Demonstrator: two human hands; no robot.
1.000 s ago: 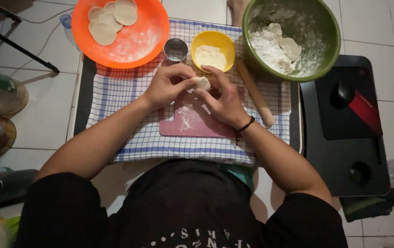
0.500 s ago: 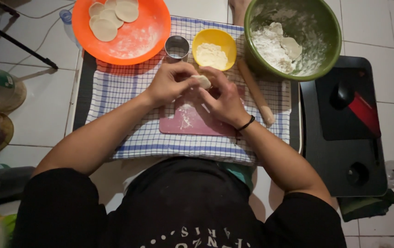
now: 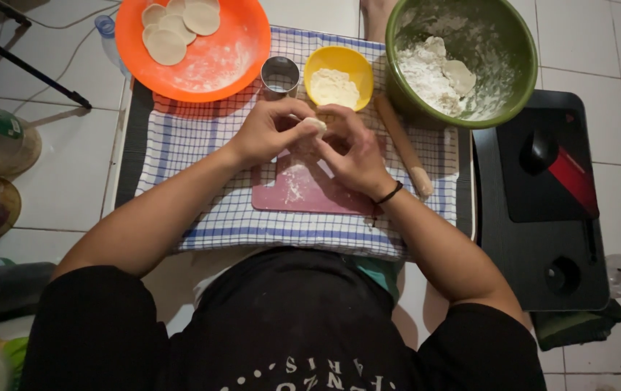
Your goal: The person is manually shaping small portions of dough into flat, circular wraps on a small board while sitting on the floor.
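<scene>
Above the pink cutting board (image 3: 310,192), both hands meet around a small piece of pale dough (image 3: 315,124). On the left, the left hand (image 3: 271,130) curls narrowly, its fingertips pinched on the dough's left edge. Opposite it, the right hand (image 3: 354,152), with a dark band at the wrist, closes its fingers on the dough's right and near side, so the piece sits held between the two hands, just over the far edge of the board. Little of the dough shows between the fingers. Under the board lies a blue-and-white checked cloth (image 3: 202,152). Just beyond the hands stand a small metal ring cutter (image 3: 280,74) and a yellow bowl (image 3: 338,76) with a pale filling. Farther left, an orange plate (image 3: 202,51) bears flat round dough discs (image 3: 173,29) and a dusting of flour. At the far right, a green bowl (image 3: 513,51) holds floury dough, and a wooden rolling pin (image 3: 405,148) lies on the cloth just right of the right hand.
</scene>
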